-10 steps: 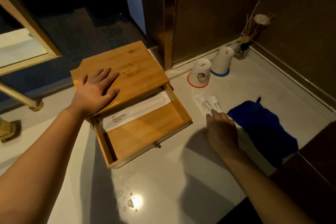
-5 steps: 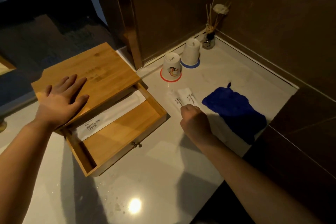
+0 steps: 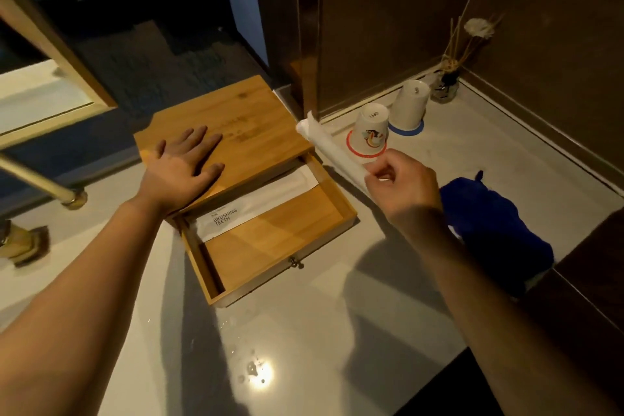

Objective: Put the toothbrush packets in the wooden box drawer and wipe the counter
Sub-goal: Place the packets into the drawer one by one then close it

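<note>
Only the head view to go on here. The right hand (image 3: 401, 184) is up off the table (image 3: 337, 348), its grip pinched shut on one end of a white packet (image 3: 324, 149), maybe more than one stacked, can't tell. The packet sticks out from the fingers up and to the left, its long axis running on a diagonal, with the far tip hanging over the back right corner of the box (image 3: 233, 132).

The drawer (image 3: 280, 246) is pulled open toward the camera, and it sits down and to the left of that grip, pretty close. One packet in the drawer (image 3: 256, 204) already lies flat against the back, its long axis running along the drawer's width. So my guess is that the held one needs a swing left and a bit of a twist to line up alongside it in the bare wood in front.

The left hand (image 3: 184, 169) is flat on the box lid, fingers spread, holding nothing, just pinning the box down. The right hand is clearly the one nearer the job.

Writing: the packet in the drawer reads "BRUSHING TEETH". There's something engraved on the lid but it's too blurry for me. Small print on the bottoms of the two upside-down cups (image 3: 369, 133), not readable.

The blue cloth (image 3: 489, 216) lies just right of the right wrist, untouched, and some water drops (image 3: 253, 371) sit at the front, so the wiping isn't done.
</note>
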`<control>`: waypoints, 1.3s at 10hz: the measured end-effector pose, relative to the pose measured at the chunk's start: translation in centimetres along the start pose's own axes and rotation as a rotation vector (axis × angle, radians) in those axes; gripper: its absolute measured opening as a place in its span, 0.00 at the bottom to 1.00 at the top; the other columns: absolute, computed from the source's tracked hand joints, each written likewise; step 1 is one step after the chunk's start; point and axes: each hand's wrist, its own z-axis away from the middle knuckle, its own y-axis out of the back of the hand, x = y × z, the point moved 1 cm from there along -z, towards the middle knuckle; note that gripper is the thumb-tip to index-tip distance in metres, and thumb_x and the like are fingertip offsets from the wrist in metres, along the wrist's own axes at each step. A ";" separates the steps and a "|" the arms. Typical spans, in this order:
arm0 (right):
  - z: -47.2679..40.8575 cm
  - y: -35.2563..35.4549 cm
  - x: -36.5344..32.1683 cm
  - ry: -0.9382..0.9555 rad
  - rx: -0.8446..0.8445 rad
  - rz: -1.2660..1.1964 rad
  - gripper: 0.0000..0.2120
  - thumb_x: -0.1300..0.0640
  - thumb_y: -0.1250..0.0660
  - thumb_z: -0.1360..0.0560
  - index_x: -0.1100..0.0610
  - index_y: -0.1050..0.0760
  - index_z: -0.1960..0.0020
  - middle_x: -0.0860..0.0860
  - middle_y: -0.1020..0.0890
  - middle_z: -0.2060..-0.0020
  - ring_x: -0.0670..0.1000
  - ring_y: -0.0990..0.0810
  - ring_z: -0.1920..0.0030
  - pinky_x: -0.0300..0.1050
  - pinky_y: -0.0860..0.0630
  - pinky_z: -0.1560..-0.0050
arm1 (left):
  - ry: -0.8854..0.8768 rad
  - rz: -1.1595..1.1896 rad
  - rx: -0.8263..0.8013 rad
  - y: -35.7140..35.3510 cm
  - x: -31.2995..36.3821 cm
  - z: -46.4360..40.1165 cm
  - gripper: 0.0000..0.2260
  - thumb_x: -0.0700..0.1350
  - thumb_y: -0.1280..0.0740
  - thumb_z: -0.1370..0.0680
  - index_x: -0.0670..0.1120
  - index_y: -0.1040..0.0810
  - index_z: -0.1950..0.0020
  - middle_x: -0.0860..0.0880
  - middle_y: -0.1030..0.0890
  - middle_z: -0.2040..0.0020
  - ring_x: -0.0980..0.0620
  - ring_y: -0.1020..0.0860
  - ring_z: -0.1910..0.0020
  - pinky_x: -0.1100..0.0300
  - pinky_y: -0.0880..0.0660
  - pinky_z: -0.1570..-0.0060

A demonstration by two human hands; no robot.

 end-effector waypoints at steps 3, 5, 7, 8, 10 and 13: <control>1.1 -7.9 -4.9 0.901 -0.194 0.288 0.08 0.67 0.29 0.35 0.58 0.25 0.62 0.54 0.21 0.69 0.53 0.23 0.68 0.43 0.27 0.72 | -0.003 0.020 0.022 0.0 -0.1 0.3 0.28 0.64 0.52 0.25 0.60 0.47 0.25 0.51 0.46 0.22 0.49 0.50 0.23 0.41 0.55 0.27; 1.1 -11.4 -3.9 0.988 -0.284 0.269 0.07 0.66 0.28 0.33 0.60 0.24 0.57 0.55 0.19 0.64 0.53 0.21 0.63 0.44 0.23 0.64 | -0.010 0.003 0.033 -0.2 -0.5 0.2 0.27 0.64 0.52 0.24 0.60 0.48 0.25 0.51 0.46 0.22 0.50 0.50 0.23 0.41 0.55 0.27; 1.3 -11.9 -4.6 0.669 -0.603 0.509 0.05 0.59 0.33 0.27 0.57 0.25 0.51 0.54 0.20 0.56 0.52 0.25 0.58 0.45 0.27 0.59 | -0.009 0.005 0.034 -0.3 -0.5 0.2 0.28 0.65 0.53 0.25 0.60 0.49 0.25 0.52 0.47 0.22 0.50 0.50 0.23 0.41 0.55 0.27; 2.2 -11.5 -4.5 0.606 -0.768 0.614 0.15 0.51 0.45 0.21 0.55 0.26 0.40 0.55 0.24 0.40 0.54 0.28 0.41 0.50 0.29 0.40 | -0.007 -0.001 0.034 -0.3 -0.5 0.2 0.28 0.65 0.54 0.25 0.60 0.49 0.25 0.52 0.47 0.22 0.50 0.50 0.23 0.42 0.56 0.27; 3.6 -11.2 -3.9 0.442 -0.769 0.687 0.26 0.36 0.55 0.24 0.44 0.38 0.30 0.53 0.47 0.24 0.59 0.53 0.25 0.61 0.55 0.28 | -0.009 0.005 0.037 -0.2 -0.4 0.3 0.29 0.65 0.53 0.25 0.60 0.49 0.25 0.52 0.47 0.22 0.50 0.50 0.23 0.42 0.56 0.27; 3.3 -11.5 -3.9 0.329 -0.907 0.761 0.29 0.32 0.58 0.26 0.40 0.52 0.27 0.52 0.54 0.23 0.62 0.55 0.25 0.67 0.56 0.30 | -0.014 0.009 0.038 -0.3 -0.4 0.2 0.28 0.65 0.53 0.25 0.60 0.49 0.25 0.51 0.47 0.22 0.49 0.50 0.23 0.42 0.56 0.27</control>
